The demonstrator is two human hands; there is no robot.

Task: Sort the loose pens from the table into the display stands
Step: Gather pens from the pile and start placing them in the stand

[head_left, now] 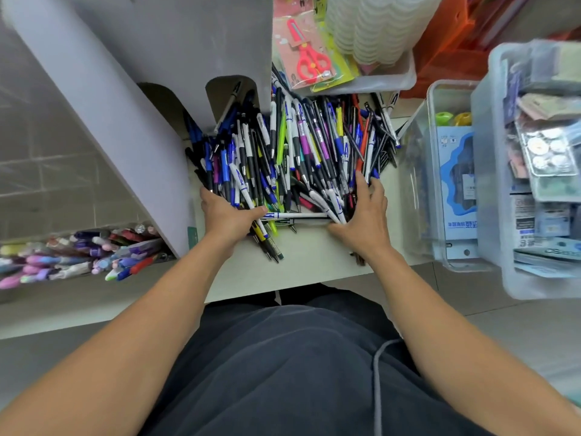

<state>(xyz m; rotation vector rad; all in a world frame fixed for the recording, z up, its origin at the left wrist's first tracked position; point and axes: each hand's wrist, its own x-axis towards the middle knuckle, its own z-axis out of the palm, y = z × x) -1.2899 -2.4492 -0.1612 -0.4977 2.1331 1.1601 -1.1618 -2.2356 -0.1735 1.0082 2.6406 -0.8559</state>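
Observation:
A big heap of loose pens, white, black, blue, purple and yellow, covers the pale table. Behind its left side rises a grey display stand with arched slots holding a few pens. My left hand grips a bunch of pens at the heap's near left edge, its thumb over a white pen lying crosswise. My right hand presses against the heap's near right side, fingers buried among the pens.
A clear tray of pastel pens lies at the left. Packaged red scissors sit in a bin behind the heap. Clear plastic boxes of stationery crowd the right side. The table's front edge runs just above my lap.

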